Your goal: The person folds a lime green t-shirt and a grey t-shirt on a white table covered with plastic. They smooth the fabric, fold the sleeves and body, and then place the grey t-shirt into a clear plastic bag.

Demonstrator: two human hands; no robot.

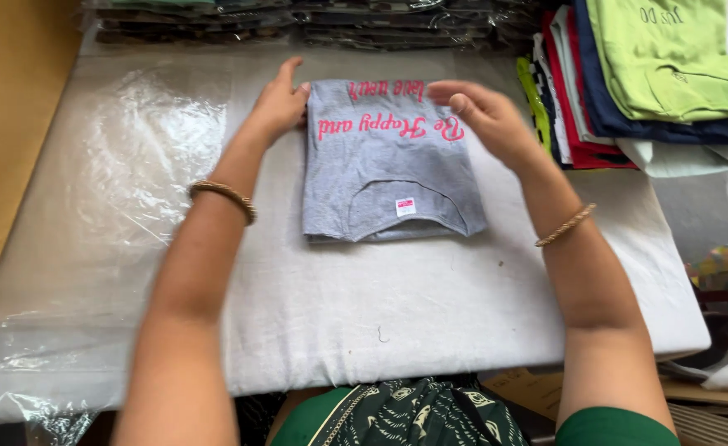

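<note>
A clear plastic sheet (pixel 125 149) lies at the left of the white cloth-covered table (pixel 397 314). The left hand (pixel 277 103) rests open and flat on the far left corner of the folded grey cotton T-shirt with pink lettering (pixel 389 165), gripping nothing. The shirt lies mid-table, folding seemingly done bar smoothing, long axis running away, collar nearest. The right hand (pixel 488 120) hovers open over its far right corner (stacked coloured shirts (pixel 653 74) beyond)

Matt grey knit cloth shirt (pixel 389 165) on a rough white cloth table cover (pixel 397 306), beside glossy clear plastic sheeting (pixel 133 140).
</note>
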